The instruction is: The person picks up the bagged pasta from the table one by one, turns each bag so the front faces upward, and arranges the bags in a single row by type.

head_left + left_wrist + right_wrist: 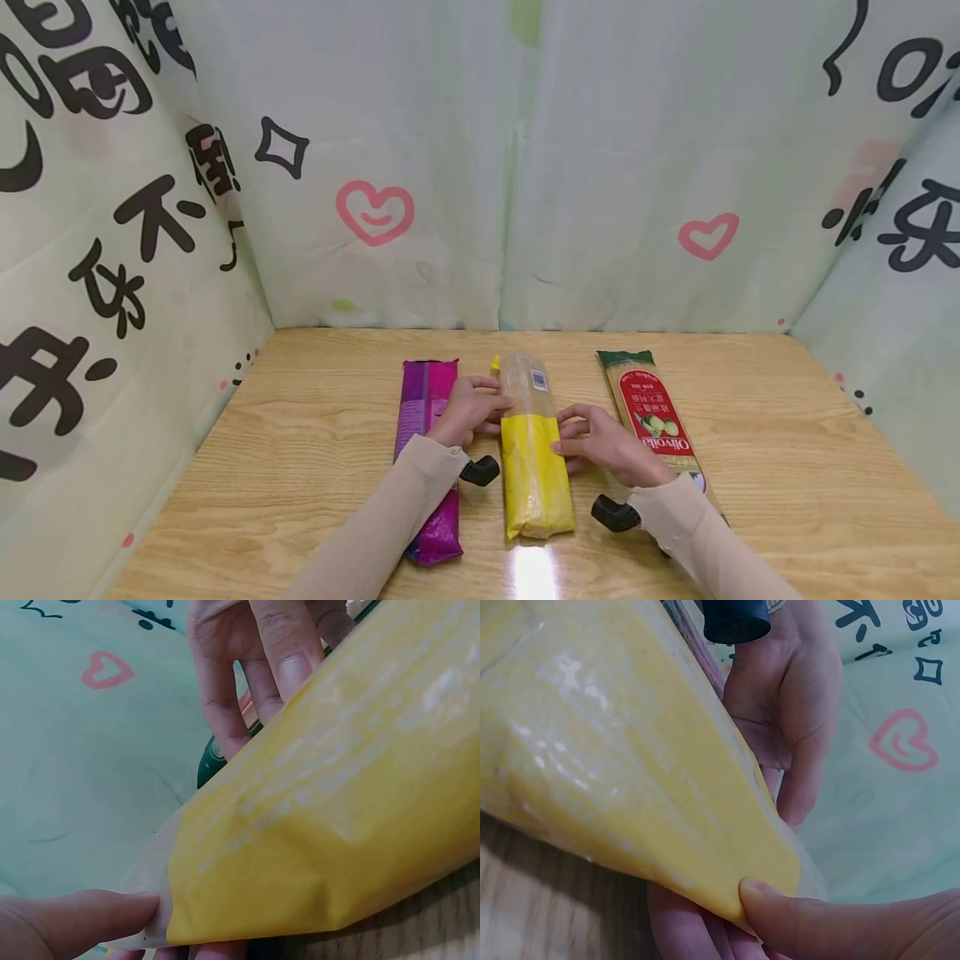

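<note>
- Yellow packet (pixel 536 475): left hand (pixel 471 410) pinches its left edge, right hand (pixel 606 446) pinches its right.
- Purple packet (pixel 416 414): left of it.
- Olivolia packet (pixel 655 412): right of it.

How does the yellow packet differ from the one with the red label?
The yellow packet is held by the left hand and right hand; the red-labelled packet lies unheld. The yellow packet's far end is see-through, the red-labelled packet's green. Both are long and narrow.
</note>
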